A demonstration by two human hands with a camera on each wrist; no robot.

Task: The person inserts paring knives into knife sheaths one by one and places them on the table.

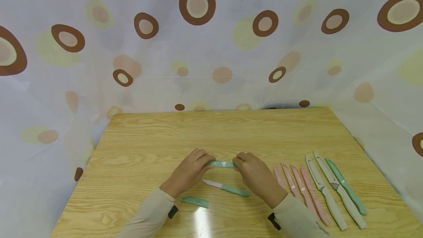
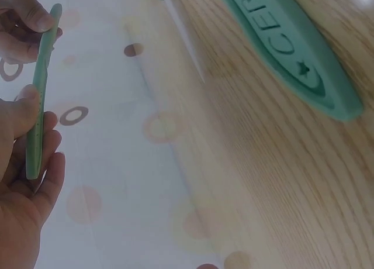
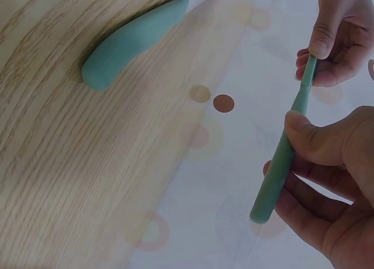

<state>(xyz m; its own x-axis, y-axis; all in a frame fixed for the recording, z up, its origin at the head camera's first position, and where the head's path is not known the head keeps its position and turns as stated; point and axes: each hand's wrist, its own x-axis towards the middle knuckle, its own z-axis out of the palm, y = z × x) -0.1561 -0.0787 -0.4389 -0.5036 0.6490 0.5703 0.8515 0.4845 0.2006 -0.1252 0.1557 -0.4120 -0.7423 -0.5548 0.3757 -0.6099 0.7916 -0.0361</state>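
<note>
A green-handled knife in its green sheath (image 1: 216, 163) is stretched level between both hands above the table, a small white patch showing at its middle. My left hand (image 1: 190, 170) pinches the sheath end, thumb against fingers. At the other end my right hand (image 1: 256, 173) grips the handle (image 3: 274, 181). Below them on the table lies a second green knife (image 1: 235, 190), its white blade bare and pointing left. A loose green sheath (image 1: 195, 201) with raised lettering rests nearer the front, close to the left wrist.
On the right side of the wooden table (image 1: 148, 131) several sheathed knives lie in a row: pink knives (image 1: 299, 183), two pale, whitish knives (image 1: 342, 195) and a green knife (image 1: 351, 195). A patterned cloth (image 1: 218, 47) hangs behind the table and along its sides.
</note>
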